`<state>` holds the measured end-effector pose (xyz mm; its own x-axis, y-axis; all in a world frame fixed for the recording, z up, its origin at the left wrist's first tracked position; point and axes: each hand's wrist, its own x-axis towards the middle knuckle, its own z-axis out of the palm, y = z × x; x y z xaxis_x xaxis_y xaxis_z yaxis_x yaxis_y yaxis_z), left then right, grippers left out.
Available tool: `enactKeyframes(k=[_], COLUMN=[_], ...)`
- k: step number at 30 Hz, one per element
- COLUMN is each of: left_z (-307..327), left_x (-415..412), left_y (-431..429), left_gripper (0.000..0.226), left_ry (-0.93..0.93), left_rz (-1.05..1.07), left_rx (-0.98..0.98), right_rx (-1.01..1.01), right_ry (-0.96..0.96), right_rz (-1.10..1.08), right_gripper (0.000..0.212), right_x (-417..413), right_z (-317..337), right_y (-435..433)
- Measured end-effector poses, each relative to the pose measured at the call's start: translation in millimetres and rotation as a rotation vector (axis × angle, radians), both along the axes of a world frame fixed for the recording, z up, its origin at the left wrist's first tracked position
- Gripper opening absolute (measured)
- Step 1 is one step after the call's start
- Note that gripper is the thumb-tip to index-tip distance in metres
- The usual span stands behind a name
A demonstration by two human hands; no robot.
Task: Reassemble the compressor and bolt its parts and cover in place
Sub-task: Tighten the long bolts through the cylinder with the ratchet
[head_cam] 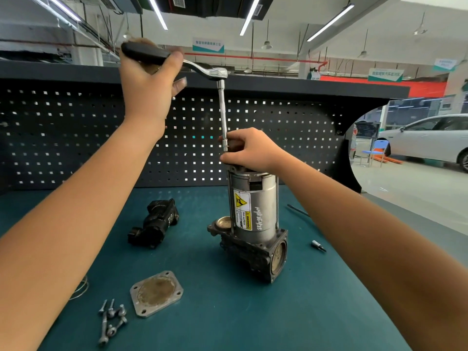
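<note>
While the left hand (pixel 149 82) grips the ratchet (pixel 205 69) at upper left, the right hand (pixel 250 150) pinches its extension (pixel 222 110), likely steadying it atop the compressor (pixel 253 209).

Your ratchet (pixel 144 53) has a matt black, plastic-looking grip. Its head and the extension bar (pixel 222 110) are glossy chromed metal. The compressor (pixel 254 209) shows a dull, scuffed grey metal can with a shiny yellow sticker (pixel 242 211), on a dark, rough cast base. The cover plate (pixel 156 293) is matt, stained metal. The bolts (pixel 110 312) are brighter metal, and the table mat (pixel 240 312) is smooth and matt.
</note>
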<state>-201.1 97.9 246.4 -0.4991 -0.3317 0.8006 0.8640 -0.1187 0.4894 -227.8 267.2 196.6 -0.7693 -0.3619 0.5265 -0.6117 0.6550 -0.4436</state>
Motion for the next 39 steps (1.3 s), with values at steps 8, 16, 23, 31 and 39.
enactKeyframes(k=[8, 16, 23, 31, 39], left_z=[-2.7, 0.3, -5.2, -4.2, 2.2], left_x=[-2.5, -3.9, -4.1, -5.2, -11.5], left_y=[-4.9, -2.7, -5.1, -7.0, -13.8], left_gripper=[0.025, 0.026, 0.026, 0.023, 0.026], left_ry=[0.001, -0.001, -0.007, -0.033, -0.166], left_rz=[0.008, -0.016, -0.037, -0.049, -0.233], left_rx=[0.04, 0.023, 0.078, 0.091, 0.204], right_rx=[0.544, 0.514, 0.586, 0.608, -0.189], right_ry=[0.427, 0.521, 0.539, 0.29, -0.157], right_rz=[-0.421, -0.395, -0.447, -0.422, -0.013], right_gripper=[0.045, 0.037, 0.037, 0.035, 0.038], right_x=[15.5, 10.5, 10.0, 19.5, 10.3], right_z=[-39.3, -46.4, -48.9, -32.0, 13.6], right_y=[-9.4, -9.4, -15.2, -15.4, -16.0])
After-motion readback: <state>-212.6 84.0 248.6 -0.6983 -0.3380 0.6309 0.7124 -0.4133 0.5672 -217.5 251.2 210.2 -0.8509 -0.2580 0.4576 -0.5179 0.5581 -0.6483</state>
